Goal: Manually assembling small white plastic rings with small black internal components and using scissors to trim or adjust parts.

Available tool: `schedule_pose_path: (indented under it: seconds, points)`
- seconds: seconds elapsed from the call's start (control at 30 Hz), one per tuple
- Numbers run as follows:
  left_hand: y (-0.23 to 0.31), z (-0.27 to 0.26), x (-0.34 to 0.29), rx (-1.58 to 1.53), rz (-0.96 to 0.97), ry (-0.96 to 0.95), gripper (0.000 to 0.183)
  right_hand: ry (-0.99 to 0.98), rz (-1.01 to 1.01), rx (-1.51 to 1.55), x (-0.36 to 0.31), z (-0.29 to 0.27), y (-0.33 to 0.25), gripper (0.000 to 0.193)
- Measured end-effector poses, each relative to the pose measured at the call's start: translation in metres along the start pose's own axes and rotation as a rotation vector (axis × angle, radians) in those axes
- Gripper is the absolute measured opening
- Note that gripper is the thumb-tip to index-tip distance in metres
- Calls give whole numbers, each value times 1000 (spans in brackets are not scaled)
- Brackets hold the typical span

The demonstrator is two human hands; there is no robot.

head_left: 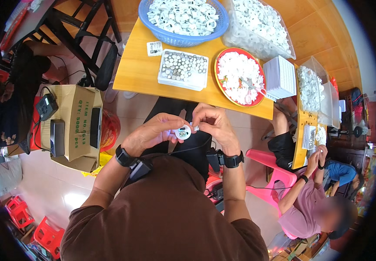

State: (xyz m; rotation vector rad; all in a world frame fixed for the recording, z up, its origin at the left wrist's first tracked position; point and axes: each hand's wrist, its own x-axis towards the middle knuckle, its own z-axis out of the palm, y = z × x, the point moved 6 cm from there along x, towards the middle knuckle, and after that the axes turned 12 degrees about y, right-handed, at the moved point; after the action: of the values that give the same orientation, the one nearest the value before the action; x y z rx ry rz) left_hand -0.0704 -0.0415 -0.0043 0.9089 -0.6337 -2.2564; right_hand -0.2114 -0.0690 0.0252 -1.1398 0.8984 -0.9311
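Observation:
Above my lap, my left hand [154, 128] grips a small round white plastic housing [182, 132] by its edge. Its face is turned up, and dark and metallic parts show inside. From the other side, my right hand [216, 125] pinches a tiny white piece [196, 128] close beside the housing's rim; its exact kind is too small to tell. Nearest on the table stand a clear box of silver round button cells [183, 67] and a red plate [218, 78] heaped with small white parts. Scissors [254, 88] lie on that heap.
The wooden table [131, 65] also holds a blue basket [188, 41] and a clear bin [257, 48] of white parts, plus stacked white trays [280, 77]. An open carton [83, 93] stands left. A co-worker [303, 204] sits right by a pink stool [266, 167].

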Motion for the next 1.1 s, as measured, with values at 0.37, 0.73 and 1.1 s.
schedule_pose_path:
  seconds: [0.37, 0.73, 1.1]
  points:
    - [-1, -1, 1, 44, 64, 98, 34, 307, 92, -82, -17, 1, 5, 17]
    - [2, -2, 2, -102, 148, 102, 30, 476, -132, -182, -31, 21, -33, 13]
    - [3, -3, 0, -27, 147, 150, 29, 522, -364, -620, -31, 39, -43, 13]
